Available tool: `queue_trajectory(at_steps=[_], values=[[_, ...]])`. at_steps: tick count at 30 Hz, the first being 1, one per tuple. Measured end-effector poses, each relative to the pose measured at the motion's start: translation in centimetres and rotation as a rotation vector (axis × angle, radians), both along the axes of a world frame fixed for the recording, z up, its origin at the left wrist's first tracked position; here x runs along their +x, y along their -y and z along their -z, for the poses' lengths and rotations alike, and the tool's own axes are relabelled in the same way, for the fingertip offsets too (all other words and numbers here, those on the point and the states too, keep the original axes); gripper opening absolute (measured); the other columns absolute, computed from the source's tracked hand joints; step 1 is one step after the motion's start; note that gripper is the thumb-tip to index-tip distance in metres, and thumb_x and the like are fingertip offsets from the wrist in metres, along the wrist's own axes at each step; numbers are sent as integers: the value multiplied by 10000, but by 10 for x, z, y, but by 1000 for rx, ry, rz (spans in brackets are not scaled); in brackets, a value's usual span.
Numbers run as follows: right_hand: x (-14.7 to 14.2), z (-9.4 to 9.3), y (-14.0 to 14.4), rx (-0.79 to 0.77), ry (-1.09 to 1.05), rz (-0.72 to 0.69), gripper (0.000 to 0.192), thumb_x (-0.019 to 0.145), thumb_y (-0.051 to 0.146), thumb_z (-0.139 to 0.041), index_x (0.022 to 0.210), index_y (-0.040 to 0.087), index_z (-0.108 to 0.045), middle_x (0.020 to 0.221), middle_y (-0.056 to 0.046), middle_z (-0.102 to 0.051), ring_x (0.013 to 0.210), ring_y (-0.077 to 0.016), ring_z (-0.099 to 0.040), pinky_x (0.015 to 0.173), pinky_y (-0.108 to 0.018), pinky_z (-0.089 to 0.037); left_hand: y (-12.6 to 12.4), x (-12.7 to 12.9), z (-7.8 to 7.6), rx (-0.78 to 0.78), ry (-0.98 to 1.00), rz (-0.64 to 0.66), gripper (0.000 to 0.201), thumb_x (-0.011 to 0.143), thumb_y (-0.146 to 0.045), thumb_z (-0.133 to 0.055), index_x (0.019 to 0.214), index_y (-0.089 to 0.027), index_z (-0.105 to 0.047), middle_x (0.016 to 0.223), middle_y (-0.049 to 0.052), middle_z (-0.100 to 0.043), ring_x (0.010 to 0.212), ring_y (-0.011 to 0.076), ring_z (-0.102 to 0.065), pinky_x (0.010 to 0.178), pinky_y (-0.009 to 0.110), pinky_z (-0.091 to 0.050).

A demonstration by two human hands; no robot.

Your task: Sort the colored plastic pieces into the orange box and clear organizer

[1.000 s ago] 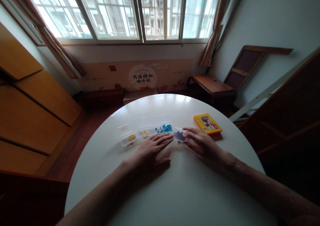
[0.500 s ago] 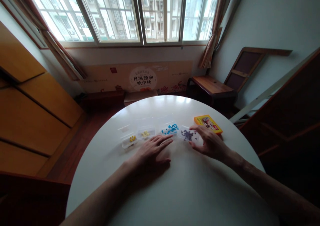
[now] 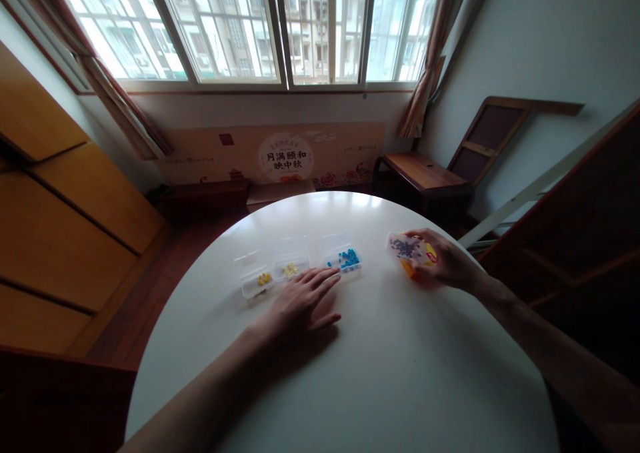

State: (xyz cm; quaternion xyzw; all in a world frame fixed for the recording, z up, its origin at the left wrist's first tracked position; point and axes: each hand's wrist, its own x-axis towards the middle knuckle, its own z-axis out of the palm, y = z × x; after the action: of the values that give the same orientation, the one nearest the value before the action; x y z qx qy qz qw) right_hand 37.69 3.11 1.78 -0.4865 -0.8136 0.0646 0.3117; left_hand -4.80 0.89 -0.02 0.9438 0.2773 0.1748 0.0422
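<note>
My right hand [image 3: 443,259] grips a small clear plastic box holding dark purple pieces [image 3: 404,246]. That box is in front of the yellow and orange box [image 3: 414,269], covering much of it; whether the two touch I cannot tell. My left hand [image 3: 307,303] is open, fingers stretched out, by the near edge of a clear box with blue pieces [image 3: 350,259]. To its left are a clear box with pale yellow pieces [image 3: 290,269] and another with deeper yellow pieces [image 3: 264,279]. These three boxes have raised clear lids.
Everything stands on a round white table [image 3: 380,373]. Beyond its far edge are a wooden bench [image 3: 425,169] and a printed banner [image 3: 345,146] under the window. Yellow cabinets [image 3: 60,239] stand at the left, a dark wooden panel [image 3: 575,239] at the right.
My right hand has lifted the box of purple pieces and carried it right, over the yellow box. The blue box has shifted slightly right. My left hand has barely moved.
</note>
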Motion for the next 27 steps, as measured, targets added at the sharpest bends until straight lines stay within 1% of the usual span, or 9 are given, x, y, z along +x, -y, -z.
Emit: queue_trajectory(at_steps=[3,6,10,12,15,18,22,24,27], values=[[19,0,-15,-31,-14,-40,595,890,347,-750,1460,270,-599,1414,-113,-697,1291,-356,-703,1156,-529,-575,0,0,-1,37,8,-28,706,1056,-536,-681,1665,-249,-470,1679,112,-572,1494,337,-590,1265,524,-489],[36,5,-31,-96,-51,-57,618,874,333,-749,1474,275,-612,1424,-109,-701,1306,-356,-700,1172,-544,-566,0,-1,0,61,18,-86,638,1055,-524,-681,1604,-233,-538,1634,116,-614,1446,341,-623,1228,527,-520],[50,13,-46,-211,-106,-119,625,849,289,-725,1471,293,-666,1467,-87,-692,1375,-353,-673,1242,-557,-512,0,-3,2,73,30,-119,604,1066,-526,-660,1580,-224,-561,1604,122,-635,1414,345,-641,1197,535,-540],[53,16,-51,-240,-125,-146,647,832,261,-710,1477,306,-685,1508,-75,-673,1424,-356,-641,1278,-562,-473,0,-3,3,71,34,-123,605,1066,-524,-661,1584,-228,-559,1602,122,-636,1412,343,-641,1197,534,-540],[56,18,-53,-268,-153,-153,703,810,234,-702,1507,317,-676,1552,-62,-655,1466,-365,-611,1307,-575,-434,1,-3,3,70,37,-118,607,1063,-517,-668,1587,-230,-559,1602,123,-635,1410,343,-640,1193,538,-541],[57,21,-54,-283,-170,-129,731,812,217,-692,1532,334,-651,1586,-48,-637,1480,-368,-599,1331,-592,-399,0,-3,3,75,46,-112,605,1058,-507,-678,1585,-232,-565,1596,127,-640,1409,347,-641,1195,545,-540],[53,26,-53,-269,-173,-91,813,777,195,-695,1567,366,-606,1627,-34,-602,1520,-378,-559,1356,-629,-349,0,-2,3,81,55,-108,596,1054,-499,-687,1575,-232,-574,1586,129,-647,1411,343,-641,1206,544,-534],[49,30,-50,-267,-191,-70,836,773,196,-696,1583,365,-582,1627,-42,-596,1518,-374,-563,1341,-636,-373,0,-2,2,84,51,-109,593,1054,-499,-687,1565,-220,-576,1587,131,-646,1409,343,-641,1197,542,-541],[40,35,-44,-282,-262,-34,810,798,202,-677,1589,335,-563,1556,-75,-642,1424,-348,-646,1252,-600,-504,1,-1,1,84,43,-117,592,1057,-504,-684,1560,-213,-572,1594,129,-642,1415,342,-636,1192,538,-545]])
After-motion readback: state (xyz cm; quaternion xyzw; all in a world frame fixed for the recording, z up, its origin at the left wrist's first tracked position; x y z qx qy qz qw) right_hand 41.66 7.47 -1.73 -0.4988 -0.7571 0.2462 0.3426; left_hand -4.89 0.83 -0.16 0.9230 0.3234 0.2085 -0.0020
